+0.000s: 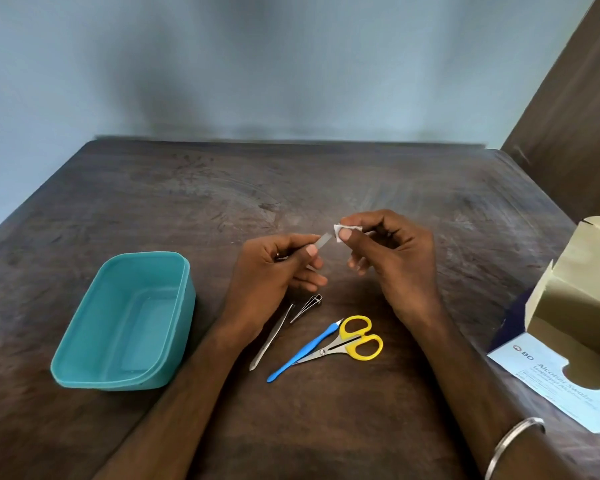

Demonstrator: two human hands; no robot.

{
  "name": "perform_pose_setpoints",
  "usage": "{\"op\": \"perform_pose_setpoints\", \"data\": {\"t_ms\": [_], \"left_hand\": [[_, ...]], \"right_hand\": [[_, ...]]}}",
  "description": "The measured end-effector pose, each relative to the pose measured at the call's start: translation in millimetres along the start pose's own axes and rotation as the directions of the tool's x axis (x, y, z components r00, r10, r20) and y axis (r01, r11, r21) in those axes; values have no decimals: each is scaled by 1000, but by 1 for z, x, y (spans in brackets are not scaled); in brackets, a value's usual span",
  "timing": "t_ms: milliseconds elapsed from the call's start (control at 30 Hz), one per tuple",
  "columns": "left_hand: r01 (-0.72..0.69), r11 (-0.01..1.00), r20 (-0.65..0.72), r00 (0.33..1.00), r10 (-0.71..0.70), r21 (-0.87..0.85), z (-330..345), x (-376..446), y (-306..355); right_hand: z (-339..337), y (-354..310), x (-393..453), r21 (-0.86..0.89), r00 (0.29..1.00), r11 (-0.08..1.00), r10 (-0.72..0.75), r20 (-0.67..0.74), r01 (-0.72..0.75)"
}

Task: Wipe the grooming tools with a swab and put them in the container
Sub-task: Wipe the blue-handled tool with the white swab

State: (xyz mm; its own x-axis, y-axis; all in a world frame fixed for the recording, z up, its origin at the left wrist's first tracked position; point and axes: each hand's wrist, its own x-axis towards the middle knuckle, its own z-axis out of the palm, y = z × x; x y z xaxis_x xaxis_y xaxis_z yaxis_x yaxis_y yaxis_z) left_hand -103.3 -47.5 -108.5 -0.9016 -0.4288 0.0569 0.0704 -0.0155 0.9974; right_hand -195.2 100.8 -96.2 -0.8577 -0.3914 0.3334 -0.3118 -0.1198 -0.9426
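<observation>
Above the table's middle: left hand (274, 261) pinches a small metal tool (323, 241), tip meeting the white swab (340, 232) pinched by the right hand (392, 258). Wiping under way, apparently on the first tool.

Left: teal container (125, 323), nothing inside.

Near, unwiped by appearance: metal file (272, 337), clipper (307, 308), blue-handled pick (303, 353), yellow scissors (350, 341).

Right edge: swab box (575, 306), cut off.

Held tool's type unclear, mostly hidden in fingers.

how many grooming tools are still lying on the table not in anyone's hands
4, all beside the empty teal plastic container: a long metal file, a small wire-loop metal tool, a blue-handled pick and yellow-handled scissors. The forearms may hide more.
</observation>
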Motion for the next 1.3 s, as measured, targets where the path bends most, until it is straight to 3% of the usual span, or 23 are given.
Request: {"op": "perform_pose_setpoints", "data": {"t_ms": [267, 500, 733, 933, 1133, 1300], "left_hand": [[47, 995, 69, 997, -41, -88, -3, 0, 2], [71, 991, 101, 993, -59, -115, -3, -1, 2], [67, 990, 103, 993, -55, -125, -4, -2, 4], [93, 985, 94, 992, -79, -147, -3, -2, 6], [80, 990, 97, 993, -68, -120, -4, -1, 4], [102, 984, 100, 991, -88, -144, -4, -1, 5]], "right_hand": [[4, 2, -5, -151, 981, 988, 22, 194, 8], [3, 1, -3, -96, 996, 995, 10, 89, -1], [5, 1, -6, -132, 981, 991, 31, 192, -5], [2, 0, -3, -78, 998, 997, 10, 69, -4], [4, -1, -6, -101, 981, 995, 33, 190, -14], [1, -1, -2, -66, 999, 998, 26, 34, -24]]}}
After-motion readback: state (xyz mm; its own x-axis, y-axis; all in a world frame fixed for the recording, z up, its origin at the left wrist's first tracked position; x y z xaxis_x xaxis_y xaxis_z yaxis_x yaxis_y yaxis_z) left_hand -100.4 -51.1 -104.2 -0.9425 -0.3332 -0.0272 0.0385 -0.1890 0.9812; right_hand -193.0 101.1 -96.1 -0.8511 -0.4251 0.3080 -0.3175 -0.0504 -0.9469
